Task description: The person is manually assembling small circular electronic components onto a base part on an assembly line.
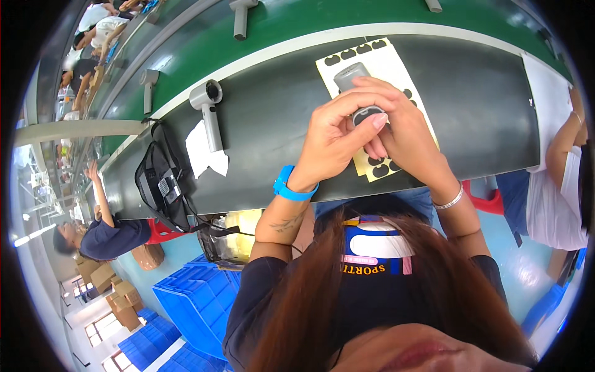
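Over a pale yellow sheet [403, 75] of black stickers, both my hands are closed around a grey hair dryer [351, 75]. Its grey body shows beyond my fingers, and a ring-shaped end faces up between my hands. My left hand [338, 133] wraps it from the left, the thumb lying at the rim of that end. From the right, my right hand [406, 127] curls round it, its fingers overlapping those of the left. Most of the dryer is hidden by my hands. Black stickers line the sheet's far and right edges.
On the dark worktable [266, 105], another grey hair dryer [212, 121] lies on white paper [201, 152] to the left. Beside it is a black bag [162, 180] with straps. More dryers lie on the green surface [310, 15] beyond. Blue crates [195, 304] stand lower left; people sit on both sides.
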`<state>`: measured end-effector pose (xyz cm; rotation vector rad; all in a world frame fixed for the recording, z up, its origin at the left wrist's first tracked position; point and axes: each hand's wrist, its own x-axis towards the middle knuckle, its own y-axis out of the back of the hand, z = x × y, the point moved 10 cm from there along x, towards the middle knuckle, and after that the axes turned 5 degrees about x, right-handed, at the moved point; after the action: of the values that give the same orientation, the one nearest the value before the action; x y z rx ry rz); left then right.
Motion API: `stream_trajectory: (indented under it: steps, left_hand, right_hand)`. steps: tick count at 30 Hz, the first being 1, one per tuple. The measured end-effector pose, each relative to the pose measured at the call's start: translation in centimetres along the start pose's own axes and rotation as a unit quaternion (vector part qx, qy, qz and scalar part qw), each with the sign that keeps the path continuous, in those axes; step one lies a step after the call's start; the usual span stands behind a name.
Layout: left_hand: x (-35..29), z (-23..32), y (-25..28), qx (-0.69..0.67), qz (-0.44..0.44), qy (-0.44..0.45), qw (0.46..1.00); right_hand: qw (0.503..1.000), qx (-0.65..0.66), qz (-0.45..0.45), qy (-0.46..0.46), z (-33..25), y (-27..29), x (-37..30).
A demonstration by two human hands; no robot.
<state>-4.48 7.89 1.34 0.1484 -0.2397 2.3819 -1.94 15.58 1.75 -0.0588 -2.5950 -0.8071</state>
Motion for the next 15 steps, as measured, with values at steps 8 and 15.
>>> stream_trajectory:
  steps: [8, 15]
  left_hand:
    - [6.1, 2.8, 3.4, 0.131, -0.012, -0.055, 0.99]
    - [19.6, -1.5, 10.1, 0.443, 0.011, -0.172, 0.88]
  right_hand:
    - [0.995, 0.023, 0.087, -0.049, 4.5, 3.4, 2.1]
    - [0.992, -0.022, 0.014, -0.125, 9.4, 2.1, 2.6]
